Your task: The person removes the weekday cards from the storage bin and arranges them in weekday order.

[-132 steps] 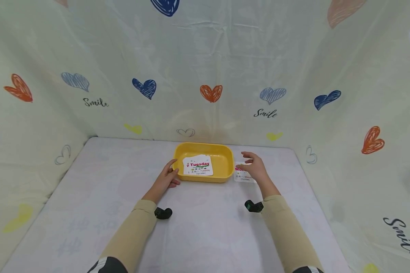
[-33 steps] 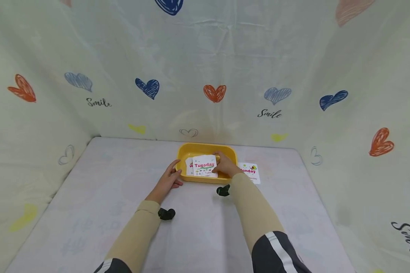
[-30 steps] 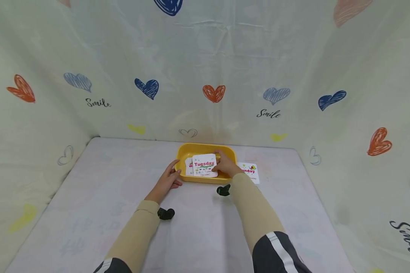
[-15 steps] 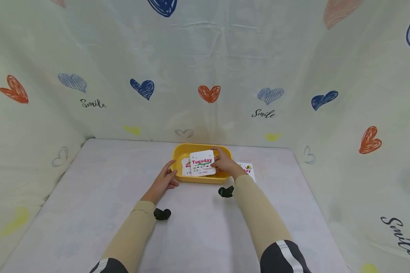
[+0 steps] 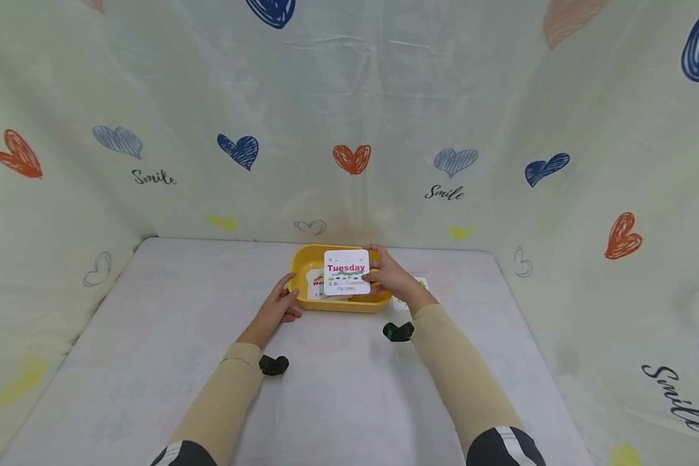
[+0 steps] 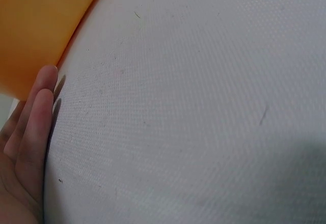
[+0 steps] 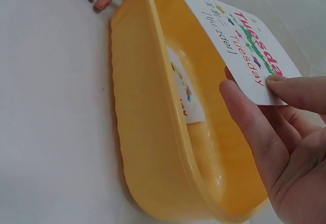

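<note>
Pale backdrop cloth (image 5: 303,84) printed with hearts and the word "Smile" fills the upper half of the head view; below it extends a white-covered desk (image 5: 326,388). At mid-frame stands a yellow tray (image 5: 340,307). Above its right half is the Tuesday card (image 5: 347,272), face toward the camera, its right edge pinched between the fingers and thumb of the right hand (image 5: 397,277). Behind it, a second white card (image 5: 316,286) lies in the tray, partly covered. A third card (image 5: 401,304) rests on the desk just beside the tray's right end, largely hidden by the right hand. At the tray's left end, the fingers of the left hand (image 5: 271,312) are extended and touch the tray.

Left wrist view: the tray's outer wall occupies the upper left; at the left edge, nearly straight fingers lie together beside it.

Right wrist view: the Tuesday card, at upper right, is tilted above the tray, its corner between thumb and fingers. The second card shows inside the tray at centre; left-hand fingers appear at upper left, by the tray's far end.
</note>
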A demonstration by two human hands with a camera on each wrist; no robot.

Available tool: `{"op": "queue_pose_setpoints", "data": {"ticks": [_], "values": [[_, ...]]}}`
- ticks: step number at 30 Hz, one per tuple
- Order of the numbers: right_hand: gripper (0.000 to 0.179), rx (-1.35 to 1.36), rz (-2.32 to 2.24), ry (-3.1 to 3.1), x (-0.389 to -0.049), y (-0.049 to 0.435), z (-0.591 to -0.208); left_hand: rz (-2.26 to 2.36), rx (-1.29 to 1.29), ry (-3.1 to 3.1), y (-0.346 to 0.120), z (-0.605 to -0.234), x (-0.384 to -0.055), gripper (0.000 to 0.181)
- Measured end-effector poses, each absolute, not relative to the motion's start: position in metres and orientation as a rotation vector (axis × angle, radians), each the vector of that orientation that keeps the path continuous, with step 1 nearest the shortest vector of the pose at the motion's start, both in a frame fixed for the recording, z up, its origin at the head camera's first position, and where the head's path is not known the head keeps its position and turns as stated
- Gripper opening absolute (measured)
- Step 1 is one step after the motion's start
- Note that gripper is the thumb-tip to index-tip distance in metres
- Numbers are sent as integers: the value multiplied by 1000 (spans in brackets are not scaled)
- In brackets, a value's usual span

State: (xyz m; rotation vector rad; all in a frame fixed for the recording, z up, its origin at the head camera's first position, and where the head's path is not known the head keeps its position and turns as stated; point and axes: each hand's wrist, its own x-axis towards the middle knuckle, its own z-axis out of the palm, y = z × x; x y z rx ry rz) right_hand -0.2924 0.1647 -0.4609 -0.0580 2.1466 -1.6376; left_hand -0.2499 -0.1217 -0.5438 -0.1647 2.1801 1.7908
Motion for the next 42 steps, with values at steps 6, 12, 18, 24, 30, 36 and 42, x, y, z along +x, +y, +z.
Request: {"op": "queue_pose_setpoints", "data": {"ticks": [6, 12, 18, 24, 30, 36, 42], "values": [[74, -69, -1682, 2157, -284, 179, -452, 1799, -168, 2160, -123, -545, -251, 55], [73, -72, -1723, 2161, -278, 200, -450, 1809, -177, 2151, -123, -544, -252, 54], [74, -33, -1763, 2145, -274, 223, -453, 1803, -170, 2163, -124, -544, -253, 55], [74, 30, -1790, 2154, -267, 244, -454, 1788, -166, 2174, -124, -544, -253, 56], [73, 62, -1835, 2152, -260, 265, -458, 1783, -168, 2164, -125, -545, -253, 57], [72, 80, -1867, 2144, -253, 285, -467, 1796, -164, 2156, -125, -546, -253, 55], [72, 114, -1881, 2151, -247, 301, -479, 1804, -163, 2159, -124, -546, -253, 55]]}}
